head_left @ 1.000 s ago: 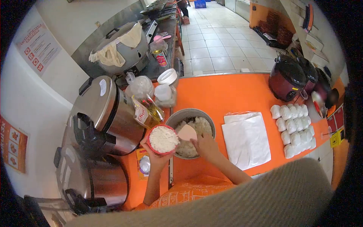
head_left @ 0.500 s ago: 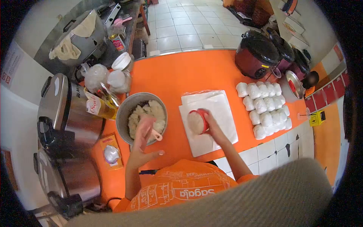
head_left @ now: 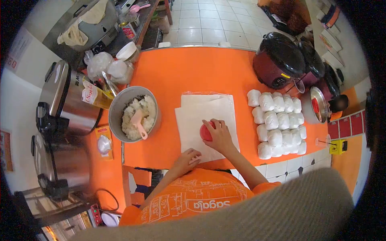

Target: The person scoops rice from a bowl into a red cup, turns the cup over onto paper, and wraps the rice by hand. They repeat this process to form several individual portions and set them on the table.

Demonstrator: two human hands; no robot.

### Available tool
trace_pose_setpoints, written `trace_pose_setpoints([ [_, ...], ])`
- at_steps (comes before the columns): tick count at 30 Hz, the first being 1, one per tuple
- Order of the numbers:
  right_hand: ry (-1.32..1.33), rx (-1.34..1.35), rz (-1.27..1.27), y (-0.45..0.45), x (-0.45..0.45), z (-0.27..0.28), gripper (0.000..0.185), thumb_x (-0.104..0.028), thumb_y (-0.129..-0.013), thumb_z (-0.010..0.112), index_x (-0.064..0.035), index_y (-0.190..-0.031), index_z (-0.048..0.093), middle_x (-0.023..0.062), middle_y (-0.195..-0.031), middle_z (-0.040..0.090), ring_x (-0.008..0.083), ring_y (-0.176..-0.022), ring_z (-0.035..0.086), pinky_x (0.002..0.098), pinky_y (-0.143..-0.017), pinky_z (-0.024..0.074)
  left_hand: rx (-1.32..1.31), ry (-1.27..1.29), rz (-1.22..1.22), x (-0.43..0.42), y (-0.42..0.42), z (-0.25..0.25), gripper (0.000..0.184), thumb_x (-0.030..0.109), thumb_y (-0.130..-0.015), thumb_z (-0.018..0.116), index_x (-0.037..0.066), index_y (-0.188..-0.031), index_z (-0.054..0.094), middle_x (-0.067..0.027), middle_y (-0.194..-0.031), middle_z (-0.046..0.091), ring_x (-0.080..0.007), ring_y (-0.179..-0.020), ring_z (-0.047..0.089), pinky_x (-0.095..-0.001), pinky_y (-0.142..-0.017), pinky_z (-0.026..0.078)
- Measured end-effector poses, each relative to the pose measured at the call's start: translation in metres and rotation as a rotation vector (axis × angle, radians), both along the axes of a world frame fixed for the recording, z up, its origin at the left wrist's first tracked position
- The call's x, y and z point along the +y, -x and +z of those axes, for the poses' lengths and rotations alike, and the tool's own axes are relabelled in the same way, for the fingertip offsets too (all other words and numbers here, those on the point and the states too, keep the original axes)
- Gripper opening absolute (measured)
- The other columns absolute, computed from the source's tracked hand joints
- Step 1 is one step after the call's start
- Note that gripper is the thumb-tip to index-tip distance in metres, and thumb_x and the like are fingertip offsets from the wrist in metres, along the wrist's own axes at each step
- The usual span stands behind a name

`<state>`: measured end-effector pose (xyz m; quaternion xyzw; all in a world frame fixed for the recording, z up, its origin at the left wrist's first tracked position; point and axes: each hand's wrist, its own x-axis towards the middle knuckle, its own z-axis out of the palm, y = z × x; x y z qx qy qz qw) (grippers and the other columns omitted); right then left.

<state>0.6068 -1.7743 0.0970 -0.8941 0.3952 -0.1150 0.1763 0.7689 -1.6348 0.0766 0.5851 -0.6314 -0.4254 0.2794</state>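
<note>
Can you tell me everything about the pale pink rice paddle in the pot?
The pale pink, plastic-looking rice paddle has a broad, rounded blade and a narrower handle. It lies slanted in the round grey metal pot, with its blade on the clumpy white rice and its handle running toward the person, as far as the pot's rim. Nobody is holding it.

Bright, even light fills the room. Beyond the right grip (head_left: 218,135), pale square floor tiles (head_left: 191,24) gleam; to its left, reflections streak the farther cylindrical silver metal cooker (head_left: 82,112). Fisheye distortion bows the flat orange counter (head_left: 193,72) at its far edge; black vignetting swallows the corners.
</note>
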Motion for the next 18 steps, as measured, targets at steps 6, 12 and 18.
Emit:
trace_pose_setpoints([
  [6,0.009,-0.040,0.056,0.010,-0.002,-0.009,0.078,-0.028,-0.063,0.077,-0.0142,-0.132,0.044,0.0126,-0.121,0.048,0.0332,-0.109,0.044,0.0484,-0.088,0.0436,0.025,0.043,0.147,0.017,0.015,-0.054,0.021,0.015,-0.076,0.066,0.006,-0.094,0.060,-0.0113,-0.096,0.059,-0.0284,-0.090,0.058,-0.0397,-0.076,0.049],
  [12,-0.054,-0.402,-0.023,0.020,-0.016,0.011,0.088,-0.027,-0.060,0.079,-0.0106,-0.137,0.039,0.0175,-0.120,0.048,0.0371,-0.109,0.045,0.0459,-0.099,0.0366,-0.328,0.470,-0.009,0.028,0.009,-0.091,0.024,0.010,-0.071,0.069,0.007,-0.093,0.061,-0.0116,-0.094,0.060,-0.0313,-0.089,0.057,-0.0394,-0.075,0.047],
  [18,-0.141,-0.542,-0.484,0.077,-0.041,-0.009,0.080,-0.032,-0.071,0.077,-0.0029,-0.133,0.036,0.0254,-0.123,0.036,0.0405,-0.107,0.047,0.0467,-0.090,0.0446,-0.313,0.355,0.076,0.031,0.019,-0.072,0.019,0.005,-0.070,0.068,0.007,-0.087,0.060,-0.0080,-0.092,0.060,-0.0293,-0.088,0.055,-0.0398,-0.076,0.044],
])
